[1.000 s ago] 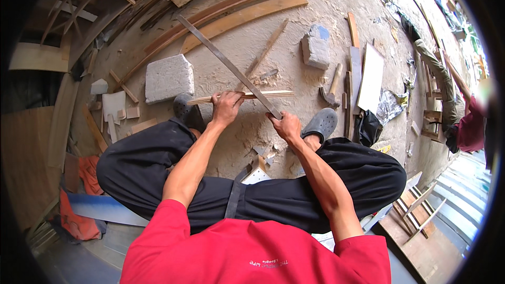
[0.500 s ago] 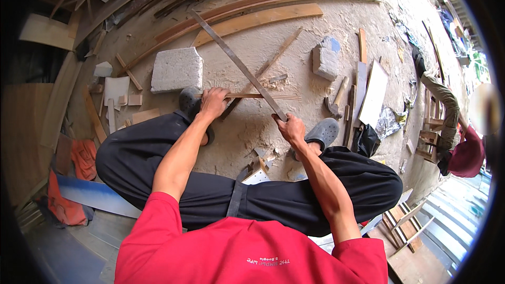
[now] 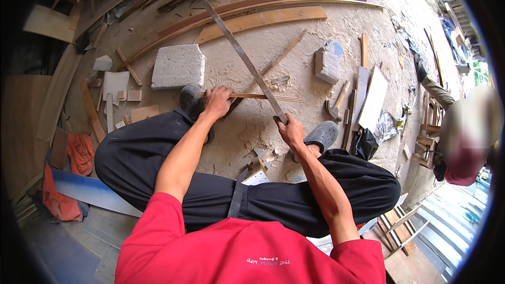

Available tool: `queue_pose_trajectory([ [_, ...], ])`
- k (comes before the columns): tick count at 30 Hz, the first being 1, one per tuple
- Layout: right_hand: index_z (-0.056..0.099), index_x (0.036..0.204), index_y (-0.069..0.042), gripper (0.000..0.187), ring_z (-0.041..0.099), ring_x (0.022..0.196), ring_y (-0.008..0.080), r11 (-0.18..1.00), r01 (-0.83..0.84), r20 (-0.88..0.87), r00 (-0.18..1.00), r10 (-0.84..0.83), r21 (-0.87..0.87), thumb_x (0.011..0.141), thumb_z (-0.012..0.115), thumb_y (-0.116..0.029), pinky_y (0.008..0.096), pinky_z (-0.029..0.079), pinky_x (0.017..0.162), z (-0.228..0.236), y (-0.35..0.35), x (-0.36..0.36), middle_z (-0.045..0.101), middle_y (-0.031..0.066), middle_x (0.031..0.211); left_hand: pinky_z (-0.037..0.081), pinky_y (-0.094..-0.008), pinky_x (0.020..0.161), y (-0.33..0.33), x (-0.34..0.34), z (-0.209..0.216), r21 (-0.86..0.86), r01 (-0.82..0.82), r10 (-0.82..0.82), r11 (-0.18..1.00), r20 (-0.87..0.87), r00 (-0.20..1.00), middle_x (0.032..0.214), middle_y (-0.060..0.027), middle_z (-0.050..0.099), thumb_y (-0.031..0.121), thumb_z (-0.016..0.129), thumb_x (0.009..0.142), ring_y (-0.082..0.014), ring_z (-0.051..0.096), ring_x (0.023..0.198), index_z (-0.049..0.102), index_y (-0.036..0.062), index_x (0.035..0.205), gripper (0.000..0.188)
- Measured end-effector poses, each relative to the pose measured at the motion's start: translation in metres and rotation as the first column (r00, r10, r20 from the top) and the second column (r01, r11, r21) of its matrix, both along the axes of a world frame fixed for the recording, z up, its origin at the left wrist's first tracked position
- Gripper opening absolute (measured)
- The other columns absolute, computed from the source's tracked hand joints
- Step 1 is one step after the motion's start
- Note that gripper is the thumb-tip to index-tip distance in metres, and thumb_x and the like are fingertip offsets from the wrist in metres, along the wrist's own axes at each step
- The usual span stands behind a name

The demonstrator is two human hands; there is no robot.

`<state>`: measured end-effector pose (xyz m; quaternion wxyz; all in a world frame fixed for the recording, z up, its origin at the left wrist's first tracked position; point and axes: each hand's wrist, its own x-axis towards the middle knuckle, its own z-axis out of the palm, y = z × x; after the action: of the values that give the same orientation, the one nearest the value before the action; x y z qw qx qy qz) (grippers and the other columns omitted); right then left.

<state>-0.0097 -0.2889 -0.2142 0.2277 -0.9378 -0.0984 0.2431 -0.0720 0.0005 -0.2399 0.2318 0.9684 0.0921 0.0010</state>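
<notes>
Gripping thin wood strips near their left end, the left hand bends its fingers over them; its thumb is hidden. The strips extend rightward over the floor. The right hand clasps the near end of a long flat bar, fingers curled around it. The bar crosses above the strips at a slant; contact cannot be determined. A hammer lies near the right shoe. Small offcuts lie toward the floor's left edge.
</notes>
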Motion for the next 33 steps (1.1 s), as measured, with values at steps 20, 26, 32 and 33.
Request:
queue_pose_trajectory([
  [20,0.063,0.094,-0.005,0.048,0.063,0.082,0.0474,0.999,0.014,-0.034,0.999,-0.012,0.048,0.086,0.063,-0.052,0.0522,0.048,0.071,-0.005,-0.005,0.001,0.065,0.0273,0.080,0.033,-0.0428,0.092,-0.006,-0.001,-0.002,-0.037,-0.015,0.016,0.999,0.048,0.999,0.106,-0.0033,0.065,0.018,0.069,0.081,-0.0247,0.055,0.106,0.068,0.0156,0.105,0.024],
  [26,0.061,0.095,-0.004,0.047,0.063,0.088,0.0472,0.999,-0.006,-0.094,0.996,0.009,0.040,0.087,0.061,-0.051,0.0532,0.049,0.076,0.002,-0.005,0.003,0.066,0.0288,0.087,0.032,-0.0424,0.093,-0.008,-0.001,0.003,-0.034,-0.025,0.025,0.999,0.011,1.000,0.108,-0.0034,0.065,0.018,0.068,0.082,-0.0250,0.055,0.107,0.068,0.0155,0.106,0.024],
  [32,0.064,0.097,-0.006,0.048,0.064,0.087,0.0455,0.999,0.006,-0.117,0.993,-0.002,0.037,0.086,0.062,-0.053,0.0519,0.049,0.076,-0.002,-0.009,0.006,0.067,0.0259,0.084,0.032,-0.0421,0.092,-0.009,0.000,0.002,-0.030,-0.014,0.015,0.999,0.030,0.999,0.107,-0.0024,0.064,0.018,0.067,0.082,-0.0245,0.054,0.107,0.068,0.0166,0.105,0.023],
  [33,0.065,0.097,-0.007,0.049,0.064,0.086,0.0451,0.999,0.008,-0.127,0.992,-0.003,0.038,0.085,0.062,-0.054,0.0517,0.049,0.075,-0.001,-0.010,0.007,0.067,0.0254,0.084,0.032,-0.0422,0.092,-0.009,0.001,0.001,-0.026,-0.007,0.008,1.000,0.035,0.999,0.106,-0.0022,0.064,0.018,0.067,0.082,-0.0245,0.054,0.107,0.067,0.0172,0.105,0.023],
])
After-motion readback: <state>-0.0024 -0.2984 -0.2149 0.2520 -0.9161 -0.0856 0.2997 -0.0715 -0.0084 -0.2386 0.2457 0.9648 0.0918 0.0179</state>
